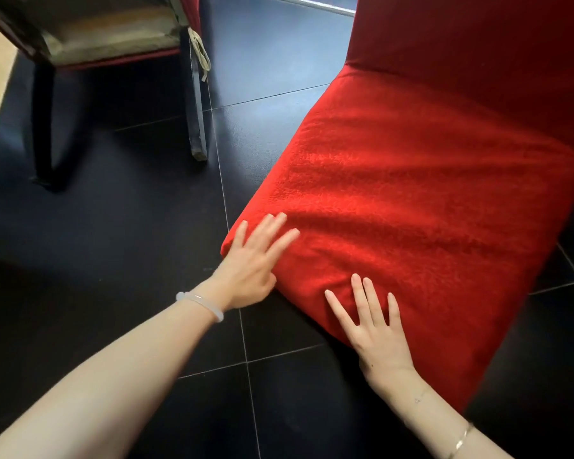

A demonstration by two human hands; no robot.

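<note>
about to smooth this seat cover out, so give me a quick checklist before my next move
1. Left hand on the near corner of the red plush fabric chair cover, fingers straight: ok.
2. Right hand flat on the front edge, fingers spread: ok.
3. Cover lying smooth across the seat: not ok, creases show near the front edge by the hands.
4. Cover tucked in under the seat: cannot tell, the underside is hidden.
5. Room to work: ok, the second chair with dark legs stands apart across the black tiled floor.
</note>
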